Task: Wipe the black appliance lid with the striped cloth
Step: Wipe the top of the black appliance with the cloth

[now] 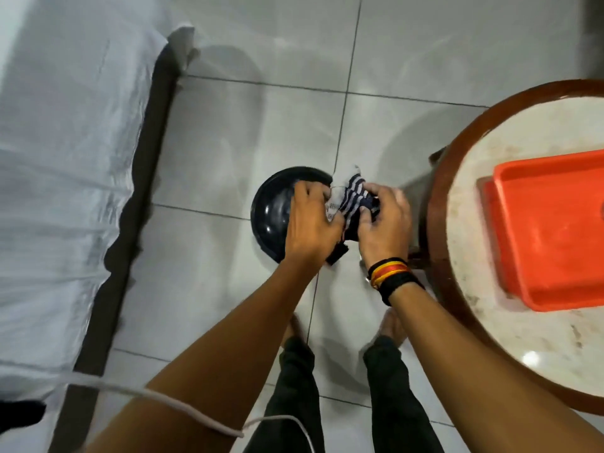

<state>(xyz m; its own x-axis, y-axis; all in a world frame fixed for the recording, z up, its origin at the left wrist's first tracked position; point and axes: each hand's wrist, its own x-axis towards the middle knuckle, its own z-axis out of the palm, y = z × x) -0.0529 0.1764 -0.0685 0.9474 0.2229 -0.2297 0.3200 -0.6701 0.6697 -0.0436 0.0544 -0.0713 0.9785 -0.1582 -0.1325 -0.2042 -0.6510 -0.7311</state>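
Observation:
A round black appliance lid [273,207] is held in the air above the tiled floor, its glossy hollow side facing me. My left hand [310,223] grips the lid's right part, fingers curled over its rim. The striped cloth [349,197], navy and white, is bunched between both hands at the lid's right edge. My right hand [385,220] is closed on the cloth; it wears black, red and yellow wristbands. The lid's right side is hidden behind hands and cloth.
A round table [464,178] with a wooden rim and marble top stands at the right, carrying an orange tray [549,230]. A bed [65,158] with a white sheet and dark frame runs along the left. A white cable [183,407] crosses my left forearm. My feet stand on the tiles below.

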